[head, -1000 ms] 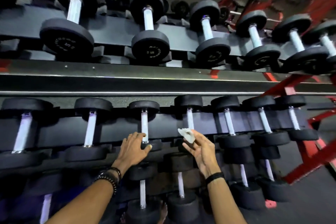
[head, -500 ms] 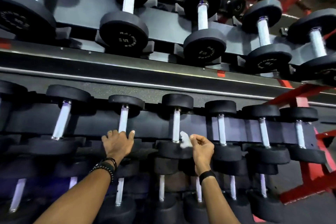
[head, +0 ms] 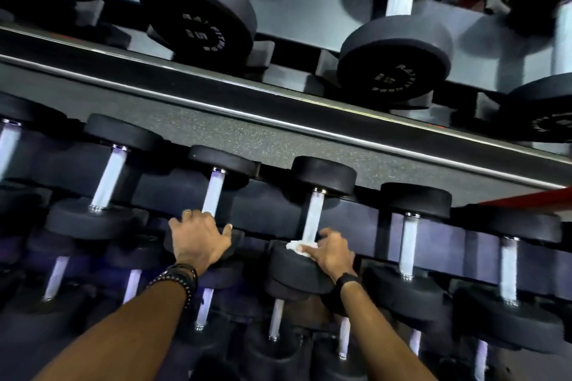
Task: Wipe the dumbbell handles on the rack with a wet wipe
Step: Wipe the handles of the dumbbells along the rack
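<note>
Black dumbbells with silver handles fill a three-tier rack (head: pixel 278 127). My right hand (head: pixel 331 252) holds a white wet wipe (head: pixel 298 247) against the lower end of one middle-tier silver handle (head: pixel 313 215), just above that dumbbell's near head (head: pixel 294 269). My left hand (head: pixel 198 238) rests over the near head of the neighbouring dumbbell to the left, its fingers curled by the base of that dumbbell's handle (head: pixel 213 195). Beaded bracelets sit on my left wrist and a black band on my right.
Larger dumbbells (head: pixel 201 12) lie on the top tier above a metal rail. More dumbbells (head: pixel 408 244) line the middle tier to both sides. Smaller ones (head: pixel 275 322) sit on the bottom tier beneath my arms. A red frame bar (head: pixel 526 199) shows at right.
My right hand has carried the wipe from beside the dumbbell onto the base of its handle. The view has moved closer and tilted. My left hand stays on the neighbouring dumbbell.
</note>
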Demonstrator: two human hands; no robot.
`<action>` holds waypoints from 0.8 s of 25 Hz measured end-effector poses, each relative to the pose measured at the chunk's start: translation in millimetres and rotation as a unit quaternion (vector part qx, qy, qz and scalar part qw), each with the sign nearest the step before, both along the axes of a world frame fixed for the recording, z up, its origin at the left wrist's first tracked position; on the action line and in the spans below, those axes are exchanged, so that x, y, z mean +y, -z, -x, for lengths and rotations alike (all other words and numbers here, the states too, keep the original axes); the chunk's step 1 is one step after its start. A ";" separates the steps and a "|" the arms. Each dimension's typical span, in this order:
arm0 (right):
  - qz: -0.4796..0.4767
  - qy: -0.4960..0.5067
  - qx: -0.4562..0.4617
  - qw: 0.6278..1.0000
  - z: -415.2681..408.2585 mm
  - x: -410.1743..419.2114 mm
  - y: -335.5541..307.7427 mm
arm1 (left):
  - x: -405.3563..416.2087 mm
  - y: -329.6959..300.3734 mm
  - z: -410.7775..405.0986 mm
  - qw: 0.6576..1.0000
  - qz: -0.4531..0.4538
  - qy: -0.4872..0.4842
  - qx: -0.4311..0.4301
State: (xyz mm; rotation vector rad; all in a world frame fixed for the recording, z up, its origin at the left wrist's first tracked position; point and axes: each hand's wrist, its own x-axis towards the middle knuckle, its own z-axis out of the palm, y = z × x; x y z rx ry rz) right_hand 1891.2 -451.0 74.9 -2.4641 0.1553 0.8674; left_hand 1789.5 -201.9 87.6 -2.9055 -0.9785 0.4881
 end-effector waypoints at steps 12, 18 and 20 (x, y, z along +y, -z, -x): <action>-0.037 -0.110 0.124 0.985 -30.3 5.7 -1.7 | -2.9 7.2 1.0 0.999 0.011 -0.036 -0.027; 0.008 -0.199 0.068 0.978 -29.2 -5.7 1.0 | -3.5 0.6 0.0 0.999 0.001 -0.030 -0.026; 0.063 -0.189 -0.007 0.980 -17.2 0.5 -5.4 | -4.0 0.4 -0.2 1.000 -0.005 -0.018 -0.011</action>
